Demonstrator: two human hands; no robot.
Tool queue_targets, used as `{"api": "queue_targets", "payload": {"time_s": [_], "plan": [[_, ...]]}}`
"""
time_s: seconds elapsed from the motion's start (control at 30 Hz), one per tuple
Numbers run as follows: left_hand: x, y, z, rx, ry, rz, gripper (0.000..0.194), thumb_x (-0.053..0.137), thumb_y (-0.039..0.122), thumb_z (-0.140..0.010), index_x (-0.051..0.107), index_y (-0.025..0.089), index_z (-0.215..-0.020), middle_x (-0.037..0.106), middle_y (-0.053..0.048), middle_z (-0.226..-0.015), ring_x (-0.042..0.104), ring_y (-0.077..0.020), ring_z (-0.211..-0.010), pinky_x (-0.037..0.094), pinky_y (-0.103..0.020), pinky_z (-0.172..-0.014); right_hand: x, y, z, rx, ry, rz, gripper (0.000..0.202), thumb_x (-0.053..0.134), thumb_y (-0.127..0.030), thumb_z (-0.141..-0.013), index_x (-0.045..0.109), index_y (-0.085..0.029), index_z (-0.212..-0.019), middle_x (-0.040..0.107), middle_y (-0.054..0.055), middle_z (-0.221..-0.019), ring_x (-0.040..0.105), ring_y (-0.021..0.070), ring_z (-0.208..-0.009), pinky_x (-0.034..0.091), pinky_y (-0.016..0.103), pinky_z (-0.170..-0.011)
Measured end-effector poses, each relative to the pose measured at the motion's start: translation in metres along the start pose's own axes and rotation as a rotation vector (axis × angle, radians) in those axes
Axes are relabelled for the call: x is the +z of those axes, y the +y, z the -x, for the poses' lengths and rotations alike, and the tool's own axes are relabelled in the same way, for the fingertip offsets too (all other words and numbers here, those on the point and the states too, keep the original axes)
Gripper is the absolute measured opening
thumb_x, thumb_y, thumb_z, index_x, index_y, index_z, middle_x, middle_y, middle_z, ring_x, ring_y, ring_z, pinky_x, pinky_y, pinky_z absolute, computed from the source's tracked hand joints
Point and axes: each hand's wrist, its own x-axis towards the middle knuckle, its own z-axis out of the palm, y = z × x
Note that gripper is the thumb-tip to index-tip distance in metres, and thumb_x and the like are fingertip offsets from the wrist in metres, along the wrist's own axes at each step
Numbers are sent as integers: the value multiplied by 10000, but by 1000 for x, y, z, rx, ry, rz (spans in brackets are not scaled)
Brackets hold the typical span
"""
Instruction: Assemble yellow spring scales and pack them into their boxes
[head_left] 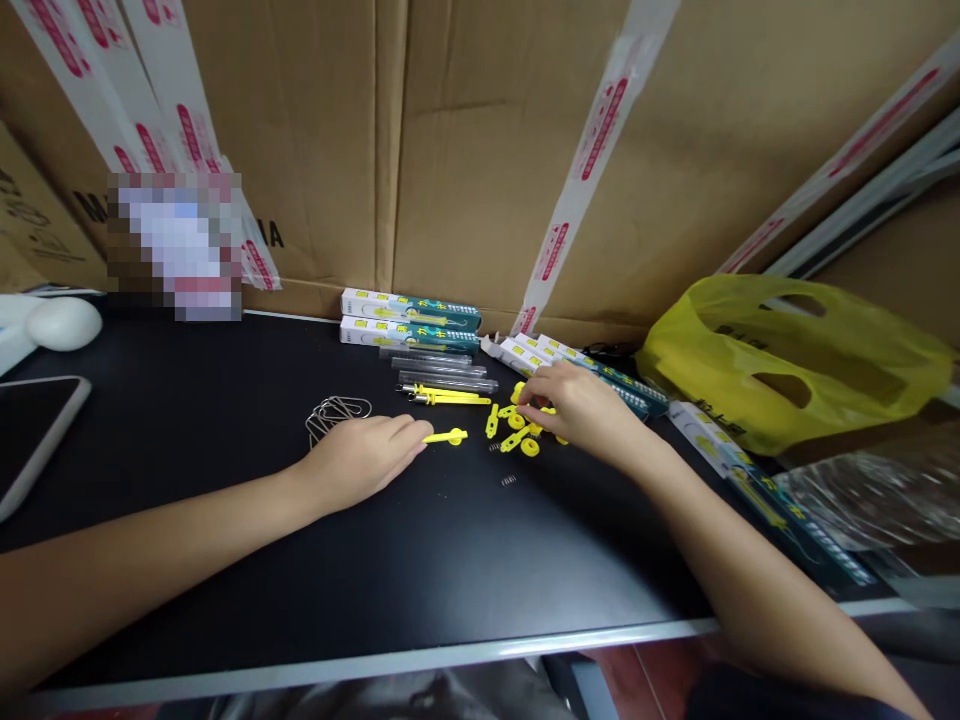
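Observation:
My left hand is closed on a thin yellow plastic rod; its tip with a round yellow piece sticks out past the fingertips. My right hand pinches at a pile of small yellow plastic parts, rings and flat tabs among them. Whatever its fingertips hold is hidden. A small coil spring lies in front of the pile. Behind the rod rest yellow rods with metal ends and several clear plastic tubes. Bent metal wire hooks lie beside my left hand.
Printed boxes are stacked against a large cardboard carton; more boxes lie behind my right hand. One long box and a yellow plastic bag are at the right. A tablet-like device sits far left on the black table.

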Motion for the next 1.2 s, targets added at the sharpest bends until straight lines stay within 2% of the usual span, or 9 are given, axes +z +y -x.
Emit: {"api": "queue_targets", "payload": {"time_s": [0.1,0.33,0.43,0.57,0.7,0.87,1.2], "plan": [[0,0,0,10,22,2,200,364,212,-970,555,164,-1009,664,-3,-779,657,-133,-682,441,-238,-573,7,-4,2,0,-77,88,139,661,-301,-815,693,-166,-800,663,86,-798,586,241,-798,408,331,-704],[0,0,0,37,25,-8,185,396,222,-964,571,165,-985,658,1,-762,656,-132,-679,434,-241,-575,17,-12,0,66,-103,170,167,647,-312,-823,681,-150,-797,670,108,-804,594,257,-799,411,336,-690],[-1,1,0,41,31,-7,194,390,221,-967,576,165,-977,656,3,-755,654,-125,-680,432,-237,-577,19,-11,-1,54,-82,137,125,642,-273,-812,668,-151,-810,666,98,-790,591,242,-784,422,331,-708],[-2,1,0,53,48,-3,198,387,214,-967,577,164,-985,651,5,-749,643,-118,-674,439,-235,-597,16,-17,0,30,7,100,85,617,-231,-795,625,-152,-824,654,96,-753,573,250,-772,427,343,-714],[-3,1,0,82,77,-10,181,409,212,-960,582,169,-991,649,10,-748,629,-120,-665,450,-241,-619,9,-40,4,6,49,-142,129,589,-135,-758,559,-173,-877,622,64,-784,561,213,-771,432,296,-672],[-4,2,-1,93,92,-7,176,421,203,-953,588,159,-986,645,6,-735,629,-125,-656,450,-240,-609,7,-65,9,-32,69,-426,154,559,-90,-728,493,-199,-814,561,16,-767,528,151,-690,414,249,-619],[-4,2,0,113,99,-32,183,423,214,-953,599,167,-975,637,16,-694,616,-114,-610,427,-232,-562,18,-70,10,11,10,-698,178,555,-114,-761,469,-215,-878,469,-68,-625,472,91,-536,372,204,-519]]}}
